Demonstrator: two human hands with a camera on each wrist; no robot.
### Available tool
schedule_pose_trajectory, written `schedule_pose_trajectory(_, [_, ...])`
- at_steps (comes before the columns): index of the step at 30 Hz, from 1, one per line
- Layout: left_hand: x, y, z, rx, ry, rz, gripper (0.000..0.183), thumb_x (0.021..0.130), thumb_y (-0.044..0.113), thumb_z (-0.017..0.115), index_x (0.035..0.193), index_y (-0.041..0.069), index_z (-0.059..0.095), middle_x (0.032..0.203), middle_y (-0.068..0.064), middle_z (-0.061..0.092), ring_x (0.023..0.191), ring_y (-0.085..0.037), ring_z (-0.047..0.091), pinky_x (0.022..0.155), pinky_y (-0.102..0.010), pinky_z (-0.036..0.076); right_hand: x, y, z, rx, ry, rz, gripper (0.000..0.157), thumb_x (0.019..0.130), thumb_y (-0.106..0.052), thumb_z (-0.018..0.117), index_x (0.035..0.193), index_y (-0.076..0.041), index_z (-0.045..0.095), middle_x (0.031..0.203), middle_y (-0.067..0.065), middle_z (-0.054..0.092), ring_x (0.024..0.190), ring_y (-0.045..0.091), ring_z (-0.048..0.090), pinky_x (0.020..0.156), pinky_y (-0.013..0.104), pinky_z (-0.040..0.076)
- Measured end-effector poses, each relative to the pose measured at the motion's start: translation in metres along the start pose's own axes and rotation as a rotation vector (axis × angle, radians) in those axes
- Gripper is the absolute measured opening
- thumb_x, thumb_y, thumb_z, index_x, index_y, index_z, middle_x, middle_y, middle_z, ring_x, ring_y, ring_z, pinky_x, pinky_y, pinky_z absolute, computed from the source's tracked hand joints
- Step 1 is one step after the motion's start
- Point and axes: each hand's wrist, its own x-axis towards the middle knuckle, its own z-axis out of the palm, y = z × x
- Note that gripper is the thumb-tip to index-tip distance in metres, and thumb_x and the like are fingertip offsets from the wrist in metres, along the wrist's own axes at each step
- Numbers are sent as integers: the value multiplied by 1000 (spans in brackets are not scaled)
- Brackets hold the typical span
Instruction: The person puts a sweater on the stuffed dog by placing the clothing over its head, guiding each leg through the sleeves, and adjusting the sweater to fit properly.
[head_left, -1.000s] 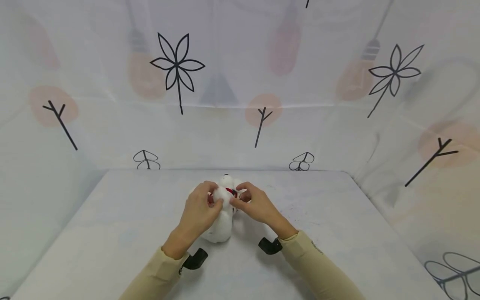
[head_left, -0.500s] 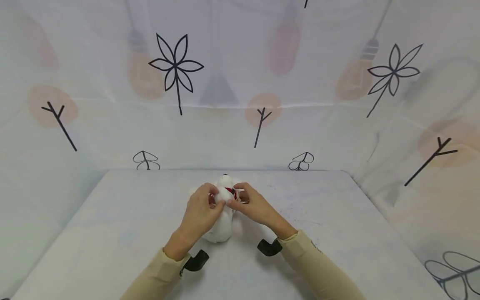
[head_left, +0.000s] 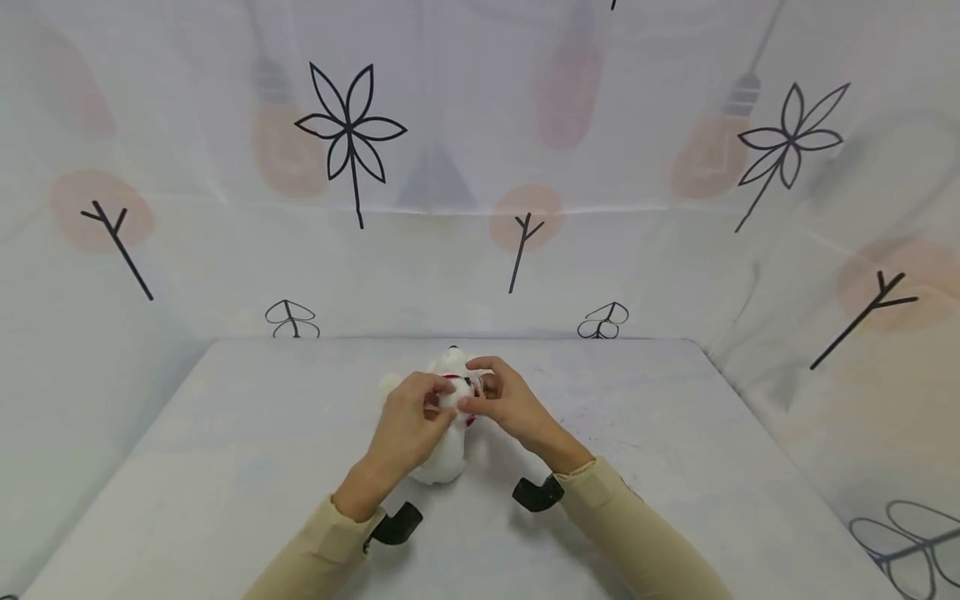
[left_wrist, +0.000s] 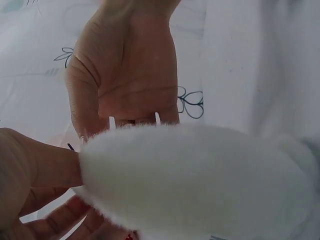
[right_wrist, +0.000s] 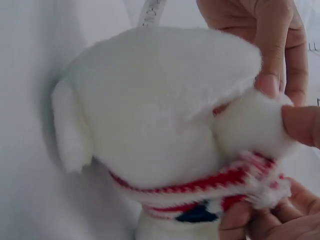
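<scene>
Fingers [head_left: 487, 363] of the left hand [head_left: 403, 423] and right hand [head_left: 519, 410] grip the white plush toy [head_left: 441, 462] on the worktop [head_left: 600, 533] in our head view. By left wrist, we see a thumb [left_wrist: 52, 165] against it; by right wrist, its striped scarf [right_wrist: 185, 191].

booth-like setup: printed cloth walls [head_left: 450, 271] around pale tabletop [head_left: 637, 408]

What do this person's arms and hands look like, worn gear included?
The left sleeve and right sleeve are long and beige. A black, elbow-shaped fitting juts out by the left sleeve's end, and a matching black fitting by the right's. The left hand and right hand wear no gloves.
</scene>
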Motion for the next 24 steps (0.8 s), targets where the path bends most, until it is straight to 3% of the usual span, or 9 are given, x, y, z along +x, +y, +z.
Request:
schedule_pose_trajectory(5, [0, -1, 2, -14, -7, 49, 24, 69, -11, 65, 85, 6, 67, 89, 0, 58, 79, -13, 57, 65, -23, 51, -2, 0, 4, -18, 41, -90, 54, 76, 12, 57, 125, -4, 41, 101, 19, 54, 78, 21, 56, 62, 51, 48])
schedule_pose_trajectory(10, [-1, -1, 6, -48, 9, 82, 23, 70, -12, 62, 82, 6, 70, 88, 1, 60, 83, -11, 58, 68, -25, 51, -3, -2, 5, -108, 114, -160, 49, 74, 13, 54, 118, -9, 49, 109, 17, 55, 80, 20, 55, 55, 36, 49])
schedule_pose_trajectory(13, [-2, 0, 8, -43, 44, 86, 20, 72, -10, 61, 81, 7, 68, 86, 0, 59, 79, -11, 56, 64, -23, 49, -4, -2, 4, -153, 127, -169, 50, 75, 9, 57, 118, -14, 50, 110, 13, 56, 81, 22, 57, 58, 31, 47])
schedule_pose_trajectory(16, [-2, 0, 9, -31, 76, 79, 18, 73, -6, 63, 79, 10, 66, 84, 2, 58, 76, -10, 53, 61, -23, 46, -3, 6, 0, -246, 120, -161, 49, 76, -6, 67, 119, -25, 50, 113, 3, 56, 84, 19, 59, 62, 31, 48])
schedule_pose_trajectory(20, [-3, 0, 10, -61, 73, 38, 19, 76, -6, 61, 82, 11, 65, 84, 3, 59, 78, -8, 54, 63, -24, 45, 2, 19, -4, -417, 134, -236, 48, 77, -23, 70, 120, -28, 50, 115, -6, 54, 97, 13, 54, 75, 32, 46])
schedule_pose_trajectory(24, [-1, 1, 9, -135, 69, -11, 20, 78, -7, 55, 90, 8, 60, 85, 0, 61, 82, -9, 58, 66, -25, 49, 5, 24, -6, -463, 146, -313, 45, 79, -9, 64, 119, -23, 50, 114, -5, 55, 97, 14, 52, 78, 35, 44])
